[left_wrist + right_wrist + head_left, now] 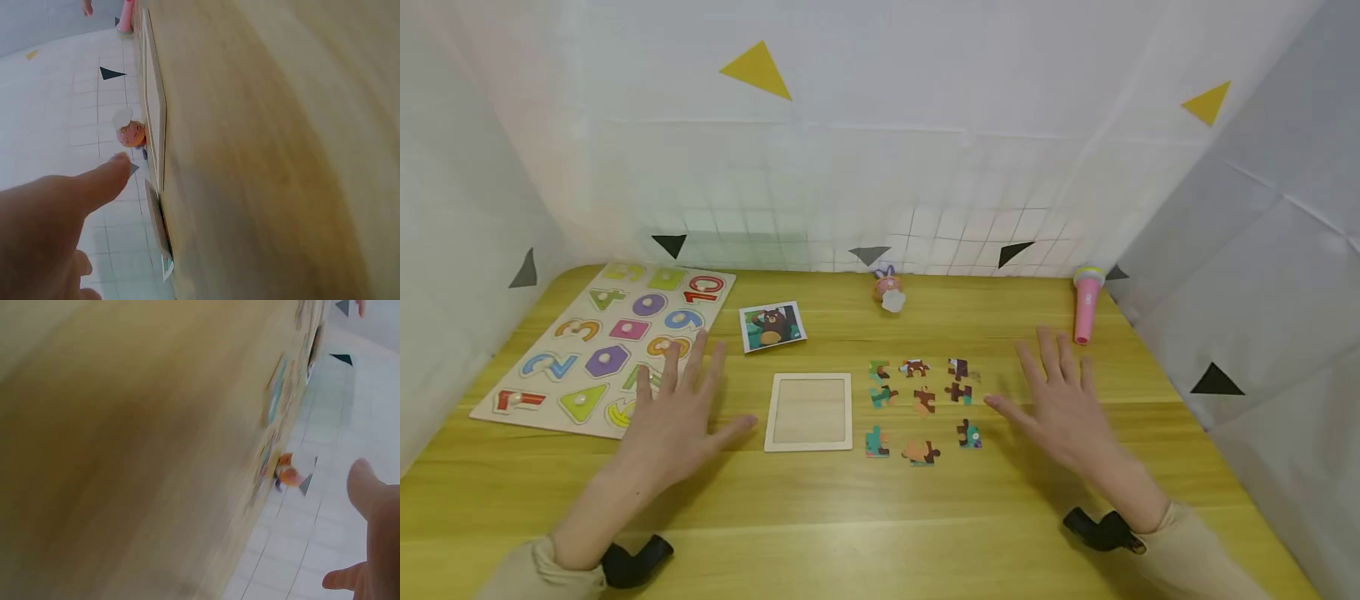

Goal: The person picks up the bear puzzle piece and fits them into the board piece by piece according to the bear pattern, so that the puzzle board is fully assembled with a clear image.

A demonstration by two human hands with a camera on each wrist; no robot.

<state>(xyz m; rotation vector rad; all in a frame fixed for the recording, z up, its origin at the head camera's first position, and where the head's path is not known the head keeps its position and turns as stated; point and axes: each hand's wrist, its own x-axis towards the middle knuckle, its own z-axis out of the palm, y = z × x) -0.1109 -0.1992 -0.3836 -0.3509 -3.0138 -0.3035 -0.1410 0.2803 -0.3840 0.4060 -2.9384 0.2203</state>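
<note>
In the head view my left hand (673, 425) hovers with fingers spread, between the number board (568, 333) and a square wooden puzzle frame (808, 447). It holds nothing. My right hand (1067, 412), also spread and holding nothing, is to the right of several loose jigsaw pieces (924, 401) with brown and teal print. Those pieces lie apart in loose rows. Behind the frame is a picture card (772, 326) of a brown bear. The left wrist view shows my left thumb (100, 187) held out above the table; the right wrist view shows my right thumb (365, 487).
A small pink figurine (889, 289) with purple ears stands near the back edge. At the back right lies a pink toy microphone (1086, 307). White cloth walls (880, 167) with triangle marks enclose the wooden table (880, 533) at the back and sides.
</note>
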